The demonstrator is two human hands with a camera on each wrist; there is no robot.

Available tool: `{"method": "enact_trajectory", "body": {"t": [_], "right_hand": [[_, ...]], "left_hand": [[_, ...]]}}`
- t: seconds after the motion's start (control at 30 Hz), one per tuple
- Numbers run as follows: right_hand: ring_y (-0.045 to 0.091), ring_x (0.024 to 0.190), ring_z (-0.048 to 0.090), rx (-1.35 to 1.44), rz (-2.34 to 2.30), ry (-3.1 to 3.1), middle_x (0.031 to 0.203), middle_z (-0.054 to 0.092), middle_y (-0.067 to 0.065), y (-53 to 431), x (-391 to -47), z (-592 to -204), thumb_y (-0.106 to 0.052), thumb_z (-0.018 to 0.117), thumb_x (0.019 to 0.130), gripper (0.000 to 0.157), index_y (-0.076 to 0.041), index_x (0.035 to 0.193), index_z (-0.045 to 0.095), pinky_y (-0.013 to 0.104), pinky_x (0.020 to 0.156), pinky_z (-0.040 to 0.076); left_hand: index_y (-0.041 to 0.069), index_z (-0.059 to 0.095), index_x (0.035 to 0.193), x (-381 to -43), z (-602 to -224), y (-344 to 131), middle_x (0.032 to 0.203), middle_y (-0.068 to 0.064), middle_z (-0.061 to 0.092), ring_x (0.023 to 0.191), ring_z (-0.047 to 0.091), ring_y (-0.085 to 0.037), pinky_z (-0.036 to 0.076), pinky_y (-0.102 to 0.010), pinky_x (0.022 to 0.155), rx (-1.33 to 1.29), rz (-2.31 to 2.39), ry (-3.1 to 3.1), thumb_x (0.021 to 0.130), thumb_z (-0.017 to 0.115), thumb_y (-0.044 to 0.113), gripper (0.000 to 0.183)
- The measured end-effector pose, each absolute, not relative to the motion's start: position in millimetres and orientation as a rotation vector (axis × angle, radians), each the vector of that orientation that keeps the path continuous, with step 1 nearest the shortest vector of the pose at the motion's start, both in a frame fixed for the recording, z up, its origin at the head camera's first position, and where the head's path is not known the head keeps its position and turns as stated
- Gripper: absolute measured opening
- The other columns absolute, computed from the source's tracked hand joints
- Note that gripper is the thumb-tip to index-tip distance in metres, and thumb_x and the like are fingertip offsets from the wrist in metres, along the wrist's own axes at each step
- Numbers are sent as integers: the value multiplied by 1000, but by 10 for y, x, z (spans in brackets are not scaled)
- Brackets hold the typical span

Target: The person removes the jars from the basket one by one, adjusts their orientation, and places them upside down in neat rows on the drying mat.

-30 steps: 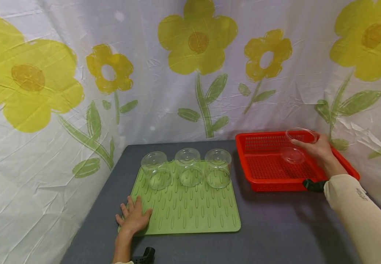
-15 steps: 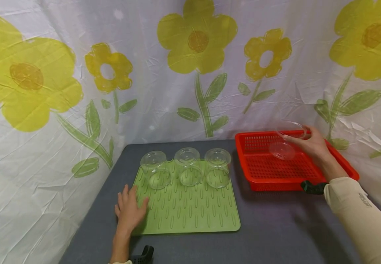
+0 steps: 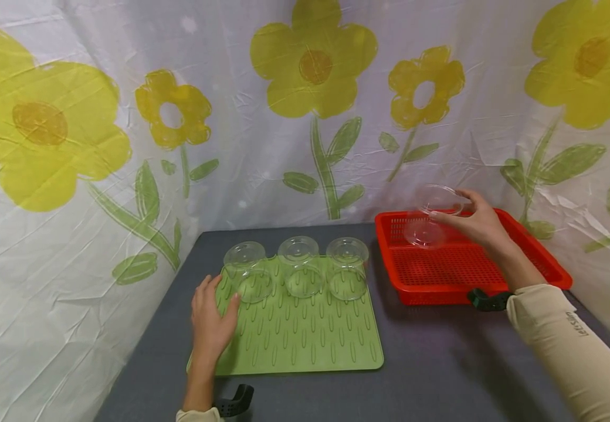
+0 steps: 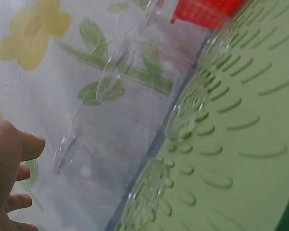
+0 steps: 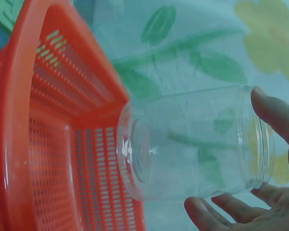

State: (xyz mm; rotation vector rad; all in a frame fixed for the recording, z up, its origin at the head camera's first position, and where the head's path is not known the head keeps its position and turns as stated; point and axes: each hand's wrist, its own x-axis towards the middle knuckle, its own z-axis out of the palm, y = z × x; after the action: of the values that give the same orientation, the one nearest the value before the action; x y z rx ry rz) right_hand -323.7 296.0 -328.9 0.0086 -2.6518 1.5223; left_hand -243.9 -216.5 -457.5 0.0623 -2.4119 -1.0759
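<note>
My right hand (image 3: 478,224) grips a clear plastic jar (image 3: 425,232) near its rim, above the red basket. In the right wrist view, thumb and fingers span the threaded neck of this jar (image 5: 188,144), whose base points away from the palm. Three similar clear jars, a left one (image 3: 254,284), a middle one (image 3: 304,281) and a right one (image 3: 348,282), stand in a row along the far side of a green ridged mat (image 3: 305,343). Beside the left jar, over the mat's left edge, my left hand (image 3: 212,322) has its fingers extended and holds nothing.
The red perforated basket (image 3: 442,296) sits right of the mat on a dark grey table (image 3: 389,387). Behind the table hangs a white sheet (image 3: 241,146) printed with yellow flowers, which also closes off the left and right sides.
My right hand has carried the jar leftward and slightly up over the basket. My left hand has lifted from the mat's left edge and moved forward toward the left jar.
</note>
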Motion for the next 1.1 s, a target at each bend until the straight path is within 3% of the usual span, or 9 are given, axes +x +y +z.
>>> {"method": "enact_trajectory", "body": {"t": [0.47, 1.1], "right_hand": [[39, 132, 45, 95, 1523, -2669, 153, 41, 25, 2697, -3181, -3186, -49, 76, 89, 104, -18, 165, 13, 45, 98, 45], [40, 137, 47, 204, 1593, -2660, 162, 35, 20, 2456, -3082, -3101, -42, 77, 90, 99, -21, 165, 16, 54, 105, 45]], "left_hand": [[5, 44, 151, -2479, -4403, -2043, 163, -20, 29, 151, 23, -45, 29, -71, 111, -18, -1188, -2361, 100, 65, 18, 56], [10, 43, 153, -2505, -4246, -1747, 165, -14, 28, 154, 22, -39, 29, -71, 113, -161, -1329, -2334, 98, 69, 23, 62]]}}
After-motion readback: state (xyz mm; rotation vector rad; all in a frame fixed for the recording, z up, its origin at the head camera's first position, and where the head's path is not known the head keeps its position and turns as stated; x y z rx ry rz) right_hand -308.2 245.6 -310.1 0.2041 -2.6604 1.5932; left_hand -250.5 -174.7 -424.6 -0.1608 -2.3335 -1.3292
